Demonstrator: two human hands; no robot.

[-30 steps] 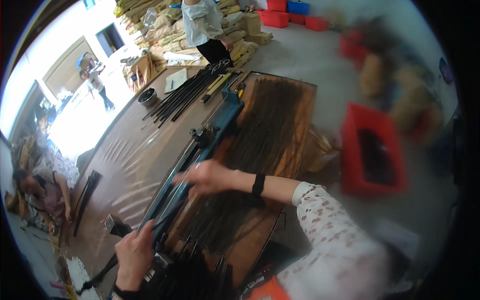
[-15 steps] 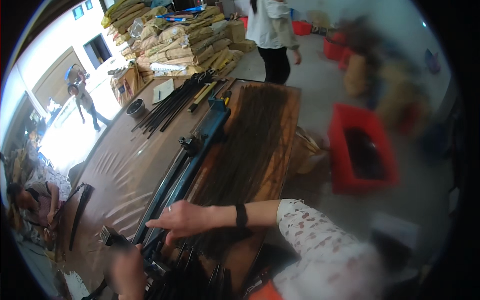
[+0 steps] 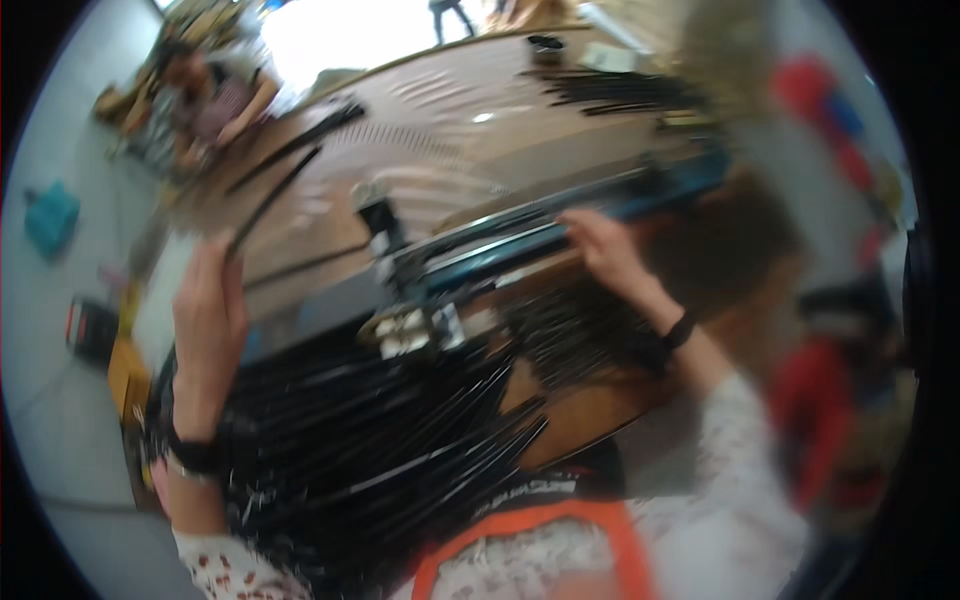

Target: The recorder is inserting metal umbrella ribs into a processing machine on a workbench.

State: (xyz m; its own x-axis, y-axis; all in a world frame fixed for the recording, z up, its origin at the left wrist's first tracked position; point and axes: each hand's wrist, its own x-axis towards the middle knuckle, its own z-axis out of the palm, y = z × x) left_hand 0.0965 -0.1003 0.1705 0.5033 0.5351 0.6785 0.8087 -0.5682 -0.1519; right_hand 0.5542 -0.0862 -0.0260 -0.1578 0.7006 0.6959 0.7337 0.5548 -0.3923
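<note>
My left hand [image 3: 210,310] is closed round a thin black strip [image 3: 275,200] that slants up and away across the table. My right hand [image 3: 605,250] is over the long blue-and-metal rail fixture [image 3: 490,255], its fingertips bent together at the rail; motion blur hides what they pinch. Between my hands stands the fixture's metal clamp head [image 3: 400,265], with another dark bar [image 3: 305,263] reaching from it toward my left hand. A large heap of glossy black strips [image 3: 370,430] lies close in front of me.
More dark strips [image 3: 620,92] lie at the table's far side near a small bowl [image 3: 546,48] and a pale notepad [image 3: 608,57]. A seated person [image 3: 215,105] works at the far left beside other black strips [image 3: 300,140]. A red container [image 3: 815,420] is at the right.
My view has swung left and down. My left hand has gone from beside the clamp head to its left and now holds a strip. My right hand has shifted farther along the rail.
</note>
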